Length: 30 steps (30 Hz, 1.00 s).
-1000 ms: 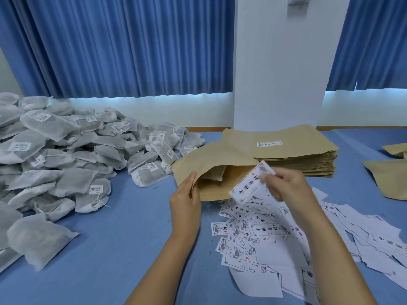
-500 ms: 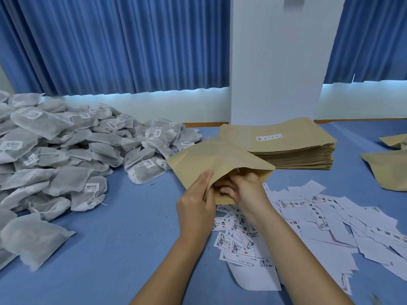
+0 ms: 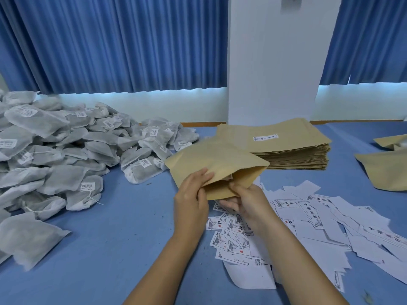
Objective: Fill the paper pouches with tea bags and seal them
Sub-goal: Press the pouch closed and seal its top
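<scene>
Blue counter [image 3: 114,238]: tea bags [image 3: 55,155] heaped along the left edge, a stack of paper pouches [image 3: 293,150] at the far middle, printed slips [image 3: 319,227] scattered near right, loose pouches [image 3: 385,170] by the right edge.

One wide-angle view, worn on the person's head, looks forward and down across the blue bench [image 3: 99,238] toward the blue curtains [image 3: 110,40] and white pillar [image 3: 271,73] behind it. The left hand [image 3: 190,203] and right hand [image 3: 246,201] sit close under the lens, near mid-frame, with the forearms crossing the bottom edge.
</scene>
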Motion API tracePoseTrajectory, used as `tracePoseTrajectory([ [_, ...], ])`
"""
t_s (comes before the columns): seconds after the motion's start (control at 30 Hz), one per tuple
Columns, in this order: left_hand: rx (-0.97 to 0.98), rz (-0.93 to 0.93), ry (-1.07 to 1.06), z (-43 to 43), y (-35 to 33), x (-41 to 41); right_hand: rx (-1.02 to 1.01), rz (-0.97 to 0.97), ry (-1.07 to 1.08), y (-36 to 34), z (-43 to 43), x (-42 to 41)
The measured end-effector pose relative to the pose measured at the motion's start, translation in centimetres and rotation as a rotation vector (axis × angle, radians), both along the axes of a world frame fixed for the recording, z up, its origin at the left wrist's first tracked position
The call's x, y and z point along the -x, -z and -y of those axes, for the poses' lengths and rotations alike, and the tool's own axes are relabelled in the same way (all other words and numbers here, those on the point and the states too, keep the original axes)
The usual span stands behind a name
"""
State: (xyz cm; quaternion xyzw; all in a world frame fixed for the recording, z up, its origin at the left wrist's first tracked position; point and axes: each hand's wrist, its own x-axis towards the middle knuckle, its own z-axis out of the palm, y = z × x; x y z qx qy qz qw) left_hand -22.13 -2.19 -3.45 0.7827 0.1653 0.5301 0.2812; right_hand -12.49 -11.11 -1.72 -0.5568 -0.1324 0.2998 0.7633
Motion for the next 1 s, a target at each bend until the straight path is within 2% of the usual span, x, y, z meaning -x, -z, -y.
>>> tracePoseTrajectory([
  [0.1, -0.218, -0.362, -0.308, 0.9, -0.2, 0.3, 0.076, 0.109, 0.022, 0.4, -0.2, 0.1],
  [0.17, -0.414, -0.469, -0.386, 1.5, 0.0, -0.3, 0.098, 0.133, 0.019, 0.5, -0.1, 0.2],
  [0.3, -0.598, -0.474, -0.156, 2.0, 0.0, -1.4, 0.199, 0.14, 0.096, 0.6, -0.4, 0.4],
  [0.4, -0.612, -0.479, -0.159, 1.9, 0.3, -1.5, 0.066, -0.058, 0.164, 0.4, -0.6, 0.5],
  [0.43, -0.63, -0.468, -0.172, 1.9, 0.4, -1.3, 0.046, -0.063, 0.206, 0.4, -0.6, 0.3],
  [0.53, -0.638, -0.407, -0.008, 2.4, 0.9, -1.1, 0.135, 0.13, 0.342, 0.8, -0.4, -0.5],
  [0.6, -0.45, -0.439, 0.217, 3.4, 1.5, -1.0, 0.234, 0.236, 0.365, 1.1, 0.0, -1.0],
  [0.7, 0.319, -0.424, 0.544, 4.1, 1.7, -1.5, 0.203, 0.247, 0.36, 1.1, 0.3, -1.2],
  [0.73, 0.542, -0.393, 0.629, 3.8, 1.7, -1.8, 0.154, 0.244, 0.366, 1.0, 0.2, -1.1],
  [0.77, 0.68, -0.372, 0.715, 3.2, 1.8, -2.0, 0.119, 0.264, 0.37, 0.9, 0.2, -1.1],
  [0.83, 0.781, -0.354, 0.849, 2.4, 2.2, -2.2, 0.083, 0.331, 0.381, 0.5, 0.1, -0.9],
  [0.9, 0.801, -0.334, 0.854, 2.3, 2.5, -2.2, -0.031, 0.299, 0.383, 0.1, 0.2, -0.7],
  [0.93, 0.851, -0.276, 0.849, 2.3, 2.4, -2.5, -0.106, 0.261, 0.367, 0.0, 0.3, -0.6],
  [1.0, 1.041, -0.02, 0.935, 1.7, 2.3, -3.1, -0.222, 0.19, 0.28, -0.2, 0.2, -0.1],
])
